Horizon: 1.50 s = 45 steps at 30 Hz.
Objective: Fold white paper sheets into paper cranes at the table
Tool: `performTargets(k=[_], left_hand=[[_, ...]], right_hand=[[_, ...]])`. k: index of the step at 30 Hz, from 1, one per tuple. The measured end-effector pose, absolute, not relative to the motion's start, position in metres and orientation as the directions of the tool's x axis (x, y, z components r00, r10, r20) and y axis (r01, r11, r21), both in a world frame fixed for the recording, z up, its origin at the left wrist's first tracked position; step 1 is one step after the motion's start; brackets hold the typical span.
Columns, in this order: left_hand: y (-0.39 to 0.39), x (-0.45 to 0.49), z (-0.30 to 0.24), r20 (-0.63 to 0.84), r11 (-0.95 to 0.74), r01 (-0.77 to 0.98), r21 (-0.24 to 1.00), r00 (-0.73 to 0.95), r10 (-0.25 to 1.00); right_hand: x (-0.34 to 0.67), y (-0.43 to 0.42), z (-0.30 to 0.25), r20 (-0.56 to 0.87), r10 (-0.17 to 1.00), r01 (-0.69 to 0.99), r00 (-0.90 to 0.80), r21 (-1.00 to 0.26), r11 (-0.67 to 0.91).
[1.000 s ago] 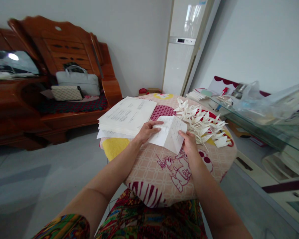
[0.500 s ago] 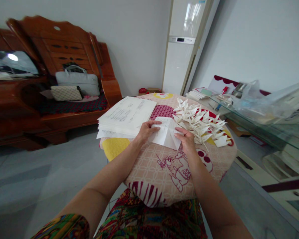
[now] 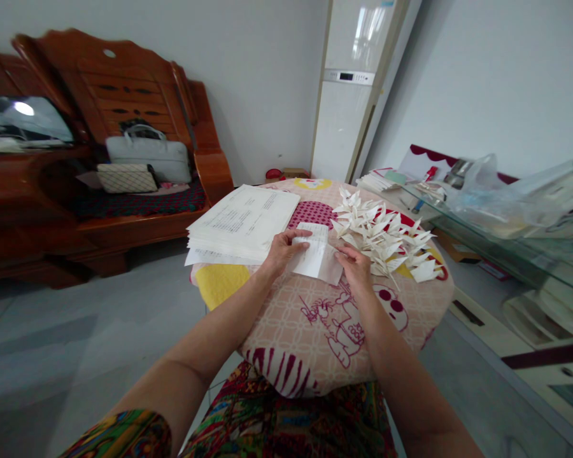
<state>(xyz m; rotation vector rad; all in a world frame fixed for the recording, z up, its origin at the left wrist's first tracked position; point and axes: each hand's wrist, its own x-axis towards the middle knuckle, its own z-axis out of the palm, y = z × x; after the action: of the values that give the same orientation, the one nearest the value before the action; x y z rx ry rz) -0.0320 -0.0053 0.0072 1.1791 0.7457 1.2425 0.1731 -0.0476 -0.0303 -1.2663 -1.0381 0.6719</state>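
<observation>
A creased sheet of printed paper (image 3: 318, 257) is held between my two hands, just above the cloth-covered round table (image 3: 286, 318). My left hand (image 3: 284, 250) pinches its left edge, thumb and forefinger lying on the paper. At the right edge, my right hand (image 3: 356, 264) has its fingers closed on the paper's side. Beside my left hand is a thick stack of printed sheets (image 3: 246, 219). A heap of folded white paper cranes (image 3: 382, 232) spreads beyond my right hand.
To the right, a glass-topped stand (image 3: 506, 248) carries plastic bags (image 3: 501, 197) and a pile of papers (image 3: 379, 181). A wooden sofa (image 3: 124, 83) with a grey bag (image 3: 148, 156) is at the left. A tall white air conditioner (image 3: 346, 114) stands behind.
The right side of the paper has folded inward, so the sheet looks narrower. My right hand has shifted slightly with its edge; my left hand has hardly moved.
</observation>
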Motion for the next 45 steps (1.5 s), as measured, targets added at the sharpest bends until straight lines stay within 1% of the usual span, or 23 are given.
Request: performTargets(k=[2,5,8,10,13,16,18,21,23,27,29,32,34,37,40,42,45], left_hand=[[-0.006,-0.031,0.007,0.180,-0.109,-0.298,0.948,0.221,0.958],[-0.006,-0.030,0.006,0.202,-0.138,-0.281,0.950,0.212,0.956],[-0.005,-0.030,0.005,0.216,-0.155,-0.275,0.949,0.208,0.954],[-0.004,-0.030,0.005,0.218,-0.159,-0.269,0.950,0.205,0.954],[-0.004,-0.031,0.004,0.218,-0.165,-0.258,0.952,0.192,0.957],[-0.005,-0.032,0.006,0.227,-0.171,-0.271,0.947,0.191,0.955],[-0.006,-0.031,0.007,0.233,-0.170,-0.288,0.942,0.198,0.952],[-0.008,-0.029,0.007,0.237,-0.170,-0.300,0.939,0.203,0.950],[-0.009,-0.028,0.007,0.252,-0.192,-0.275,0.942,0.203,0.946],[-0.010,-0.026,0.005,0.325,-0.292,-0.181,0.939,0.188,0.927],[-0.011,-0.025,0.005,0.356,-0.333,-0.143,0.932,0.192,0.914],[-0.012,-0.023,0.005,0.398,-0.385,-0.102,0.917,0.209,0.893],[-0.014,-0.022,0.005,0.400,-0.392,-0.083,0.916,0.228,0.888],[-0.016,-0.021,0.006,0.334,-0.317,-0.106,0.942,0.262,0.906],[-0.018,-0.020,0.008,0.200,-0.128,-0.237,0.963,0.315,0.928],[-0.019,-0.020,0.010,0.127,-0.005,-0.324,0.946,0.358,0.925],[-0.022,-0.021,0.014,0.064,0.109,-0.401,0.910,0.395,0.917]], right_hand=[[0.173,-0.048,-0.029,0.290,0.856,0.147,0.427,-0.957,0.250],[0.175,-0.047,-0.030,0.356,0.846,0.181,0.397,-0.934,0.309],[0.178,-0.047,-0.031,0.451,0.814,0.270,0.365,-0.888,0.371],[0.179,-0.048,-0.029,0.542,0.766,0.393,0.347,-0.825,0.406],[0.177,-0.053,-0.022,0.692,0.669,0.559,0.270,-0.678,0.477],[0.171,-0.058,-0.014,0.750,0.639,0.589,0.170,-0.597,0.544],[0.166,-0.061,-0.009,0.753,0.645,0.592,0.130,-0.581,0.559],[0.159,-0.065,-0.004,0.737,0.665,0.585,0.120,-0.593,0.553],[0.156,-0.066,-0.002,0.721,0.680,0.570,0.133,-0.616,0.543],[0.151,-0.067,-0.002,0.663,0.731,0.525,0.162,-0.685,0.506],[0.150,-0.067,-0.002,0.611,0.773,0.468,0.171,-0.741,0.482],[0.149,-0.066,-0.004,0.529,0.828,0.339,0.188,-0.826,0.451],[0.149,-0.064,-0.006,0.485,0.850,0.266,0.206,-0.864,0.428],[0.149,-0.061,-0.008,0.441,0.872,0.152,0.213,-0.897,0.416],[0.147,-0.061,-0.007,0.412,0.894,0.030,0.175,-0.910,0.413],[0.148,-0.061,-0.006,0.415,0.898,0.019,0.148,-0.909,0.417],[0.150,-0.062,-0.007,0.442,0.888,0.074,0.124,-0.897,0.436]])
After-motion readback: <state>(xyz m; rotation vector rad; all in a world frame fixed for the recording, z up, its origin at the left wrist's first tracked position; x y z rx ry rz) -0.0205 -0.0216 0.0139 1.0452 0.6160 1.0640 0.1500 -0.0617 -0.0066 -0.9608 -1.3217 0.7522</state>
